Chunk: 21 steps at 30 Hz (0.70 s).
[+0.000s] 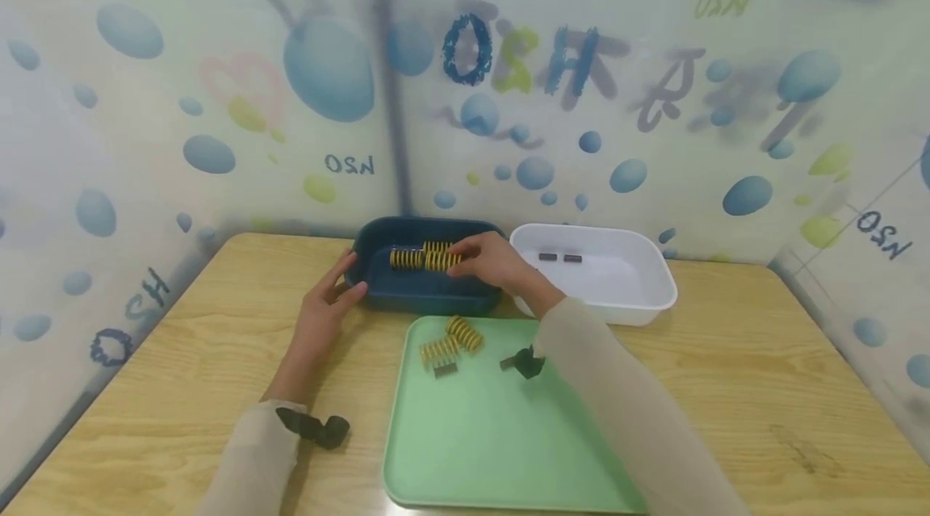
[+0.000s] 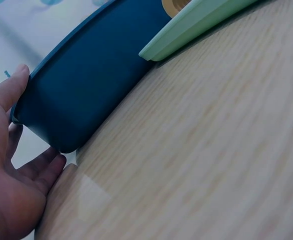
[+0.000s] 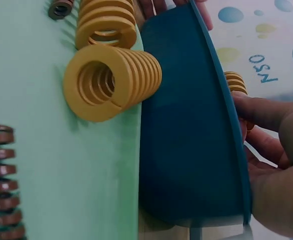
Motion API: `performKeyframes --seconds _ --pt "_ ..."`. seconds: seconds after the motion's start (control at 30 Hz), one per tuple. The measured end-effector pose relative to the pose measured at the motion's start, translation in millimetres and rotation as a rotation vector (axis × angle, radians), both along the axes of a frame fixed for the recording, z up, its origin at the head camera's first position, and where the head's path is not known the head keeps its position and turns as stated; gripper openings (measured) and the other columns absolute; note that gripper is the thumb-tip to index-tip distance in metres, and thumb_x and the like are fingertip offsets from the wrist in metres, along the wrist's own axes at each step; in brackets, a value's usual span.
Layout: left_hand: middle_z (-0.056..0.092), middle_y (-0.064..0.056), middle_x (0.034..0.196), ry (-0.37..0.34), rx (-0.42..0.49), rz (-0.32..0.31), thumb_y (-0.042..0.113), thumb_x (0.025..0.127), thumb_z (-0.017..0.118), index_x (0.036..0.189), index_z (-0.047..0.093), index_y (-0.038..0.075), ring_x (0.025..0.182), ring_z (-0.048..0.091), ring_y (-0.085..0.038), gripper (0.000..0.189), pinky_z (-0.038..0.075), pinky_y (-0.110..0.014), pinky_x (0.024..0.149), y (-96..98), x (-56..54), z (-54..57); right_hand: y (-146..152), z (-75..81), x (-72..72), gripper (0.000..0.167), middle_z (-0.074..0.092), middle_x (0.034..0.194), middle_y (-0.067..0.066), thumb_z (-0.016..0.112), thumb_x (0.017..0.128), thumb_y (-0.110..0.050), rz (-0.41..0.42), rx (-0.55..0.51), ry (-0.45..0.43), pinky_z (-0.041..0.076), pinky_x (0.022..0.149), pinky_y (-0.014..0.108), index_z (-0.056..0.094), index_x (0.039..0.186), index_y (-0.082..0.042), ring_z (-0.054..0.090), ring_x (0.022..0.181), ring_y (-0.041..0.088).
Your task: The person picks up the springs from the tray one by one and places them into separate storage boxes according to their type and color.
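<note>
My right hand [image 1: 490, 262] reaches into the dark blue bin [image 1: 425, 304] and pinches a yellow coil spring [image 1: 440, 262] between thumb and fingers. Two more yellow springs lie close by it in the bin, one on the left [image 1: 405, 259] and one behind [image 1: 437, 247]. In the right wrist view the bin's wall hides most of the pinched spring. At the bin's left end, my left hand [image 1: 324, 308] touches it with fingers spread, the thumb [image 2: 19, 82] at the rim in the left wrist view and other fingertips low by the base.
A green tray [image 1: 501, 443] lies in front, holding two yellow springs [image 1: 465, 333] and smaller brown springs [image 1: 446, 369]. To the right of the blue bin stands a white bin [image 1: 617, 290] with two small dark springs [image 1: 572, 258]. A patterned wall rises behind the wooden table [image 1: 756, 387].
</note>
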<state>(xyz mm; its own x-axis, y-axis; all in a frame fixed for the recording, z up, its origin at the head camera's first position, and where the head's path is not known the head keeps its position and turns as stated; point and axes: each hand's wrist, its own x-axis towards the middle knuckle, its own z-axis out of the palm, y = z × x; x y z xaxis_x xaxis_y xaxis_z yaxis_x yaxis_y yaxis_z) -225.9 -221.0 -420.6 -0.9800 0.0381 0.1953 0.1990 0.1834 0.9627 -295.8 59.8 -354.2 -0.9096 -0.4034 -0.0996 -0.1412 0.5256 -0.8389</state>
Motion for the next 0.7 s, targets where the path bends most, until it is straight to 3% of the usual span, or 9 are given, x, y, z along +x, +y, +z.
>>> performKeyframes --seconds 0.17,0.43,0.7 --pt "0.018 -0.005 0.158 -0.001 0.005 -0.012 0.018 0.096 0.060 0.148 0.034 0.007 0.133 0.034 -0.038 0.059 0.040 -0.016 0.095 7.1 12.6 19.5 -4 1.7 -6.6 0.042 0.062 0.122 0.005 0.075 0.084 -0.016 -0.016 0.038 -0.006 0.050 0.087 0.034 0.064 0.124 -0.008 0.058 0.108 0.022" --pt "0.019 -0.003 0.158 -0.015 -0.002 0.000 0.019 0.096 0.060 0.148 0.035 0.007 0.133 0.035 -0.035 0.059 0.038 -0.031 0.103 7.7 11.0 21.5 -9 -0.2 -14.2 0.040 0.063 0.120 0.005 0.075 0.084 -0.016 -0.035 0.063 -0.028 0.050 0.088 0.035 0.066 0.122 -0.009 0.057 0.110 0.023" --pt "0.019 -0.004 0.158 0.003 0.011 -0.007 0.017 0.096 0.059 0.148 0.035 0.006 0.133 0.034 -0.036 0.058 0.040 -0.014 0.093 5.8 10.1 18.9 -17 -7.8 -19.5 0.038 0.063 0.122 0.006 0.076 0.083 -0.014 -0.036 0.090 -0.027 0.049 0.089 0.035 0.068 0.119 -0.009 0.055 0.113 0.024"
